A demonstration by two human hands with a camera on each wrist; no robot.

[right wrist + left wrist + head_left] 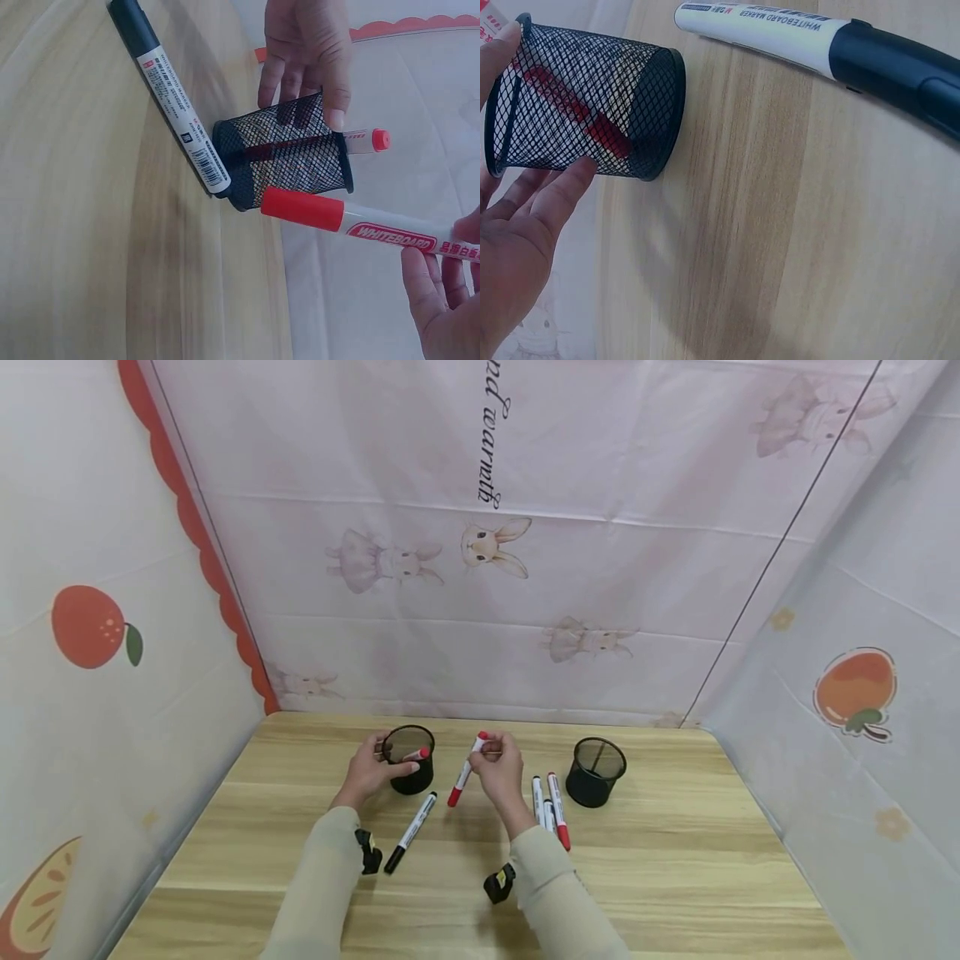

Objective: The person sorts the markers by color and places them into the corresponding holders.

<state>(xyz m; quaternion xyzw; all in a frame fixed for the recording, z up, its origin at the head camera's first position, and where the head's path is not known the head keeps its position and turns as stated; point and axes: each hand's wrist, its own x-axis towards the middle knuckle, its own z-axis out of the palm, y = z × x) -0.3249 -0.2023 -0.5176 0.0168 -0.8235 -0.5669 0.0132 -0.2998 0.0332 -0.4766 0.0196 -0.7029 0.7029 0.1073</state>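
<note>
My left hand (367,775) grips a black mesh pen cup (416,781) at the table's left, with the thumb at its rim and fingers round the far side. Inside the cup leans a red whiteboard marker (367,141); its red cap shows through the mesh. My right hand (501,772) pinches another red whiteboard marker (390,229) near its upper end, tilted with the red cap downward, just right of the cup and apart from it. A black whiteboard marker (410,832) lies on the table in front of the cup, between my forearms.
A second black mesh pen cup (590,785) stands to the right. Several markers (556,802), one with a red cap, lie beside it near my right forearm. The wooden table (675,860) meets printed cloth walls at the back and sides.
</note>
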